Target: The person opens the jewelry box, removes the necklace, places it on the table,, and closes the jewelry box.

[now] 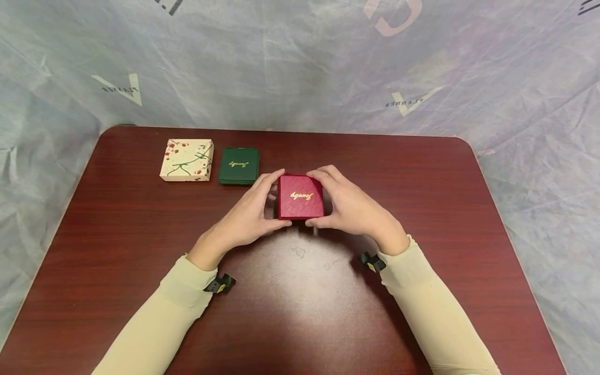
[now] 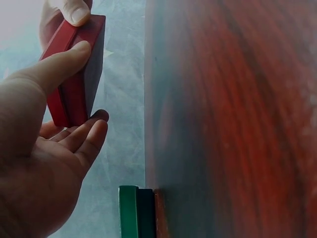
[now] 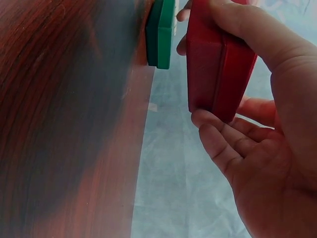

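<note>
A red jewelry box (image 1: 301,197) with gold lettering on its lid is held between both hands above the table, its lid closed. The left hand (image 1: 246,213) grips its left side, thumb on the near face and fingers at the far edge. On the other side, the right hand (image 1: 353,205) grips it the same way. Both wrist views show the red box (image 2: 74,74) raised off the tabletop, with a seam running around it. Nearest to the left hand on the table is a green jewelry box (image 1: 239,166), also closed.
A cream box (image 1: 186,160) with a floral print lies left of the green one, near the table's back edge. The dark red wooden table (image 1: 300,323) has rounded back corners. Grey printed cloth (image 1: 262,67) hangs behind it and at the sides.
</note>
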Demonstrator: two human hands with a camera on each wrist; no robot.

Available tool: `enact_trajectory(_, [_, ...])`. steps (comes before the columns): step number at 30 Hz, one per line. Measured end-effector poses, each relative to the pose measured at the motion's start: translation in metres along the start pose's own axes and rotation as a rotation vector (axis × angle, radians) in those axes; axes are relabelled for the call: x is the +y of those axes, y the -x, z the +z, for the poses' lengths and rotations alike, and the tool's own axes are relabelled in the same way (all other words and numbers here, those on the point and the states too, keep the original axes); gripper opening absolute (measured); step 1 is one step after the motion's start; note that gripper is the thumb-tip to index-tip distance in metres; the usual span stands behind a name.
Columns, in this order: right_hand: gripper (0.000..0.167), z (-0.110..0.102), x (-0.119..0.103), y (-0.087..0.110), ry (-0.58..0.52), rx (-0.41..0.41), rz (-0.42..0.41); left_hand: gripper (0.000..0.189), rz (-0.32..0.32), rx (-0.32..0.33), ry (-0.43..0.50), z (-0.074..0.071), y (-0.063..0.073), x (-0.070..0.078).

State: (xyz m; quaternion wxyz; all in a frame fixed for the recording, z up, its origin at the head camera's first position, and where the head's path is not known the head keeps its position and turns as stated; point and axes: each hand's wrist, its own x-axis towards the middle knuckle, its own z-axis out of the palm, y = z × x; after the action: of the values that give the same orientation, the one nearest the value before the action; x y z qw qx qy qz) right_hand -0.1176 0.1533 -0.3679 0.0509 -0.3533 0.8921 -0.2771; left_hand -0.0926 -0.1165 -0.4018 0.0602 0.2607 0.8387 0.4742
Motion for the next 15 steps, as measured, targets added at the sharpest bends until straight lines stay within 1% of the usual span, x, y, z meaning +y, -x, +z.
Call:
enact_trajectory(12, [0.097, 0.0002, 0.0039, -0.0008, -0.026, -0.009, 0.006, 0.107, 0.027, 0.016, -0.003, 0.0007, -0.0003, -0.0028])
enact_trajectory(15, [0.097, -0.0004, 0.0034, -0.0009, -0.028, -0.009, 0.004, 0.108, 0.024, 0.016, -0.005, 0.0007, -0.0004, -0.0030])
